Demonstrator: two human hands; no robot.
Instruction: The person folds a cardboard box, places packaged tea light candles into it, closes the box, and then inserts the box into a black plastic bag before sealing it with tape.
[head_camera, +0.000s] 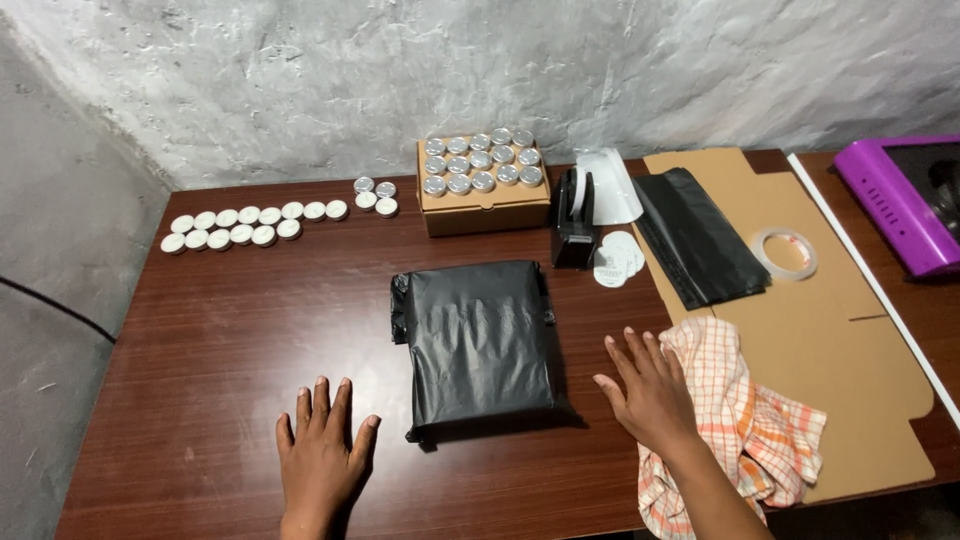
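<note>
A parcel wrapped in black plastic (480, 340) lies on the dark wooden table (230, 320) between my hands. My left hand (322, 455) rests flat on the table to the parcel's lower left, fingers together, holding nothing. My right hand (648, 388) lies flat to the parcel's right, fingers spread, its edge on an orange-and-white checked cloth (750, 420). Neither hand touches the parcel.
Behind the parcel stand a cardboard box topped with several small silver tins (482, 165), a black tape dispenser (575, 222) and round white labels (618, 260). White-lidded tins (250, 225) line the far left. A flat cardboard sheet (860, 350), black bags (700, 235), a tape roll (785, 252) and a purple device (905, 200) lie right.
</note>
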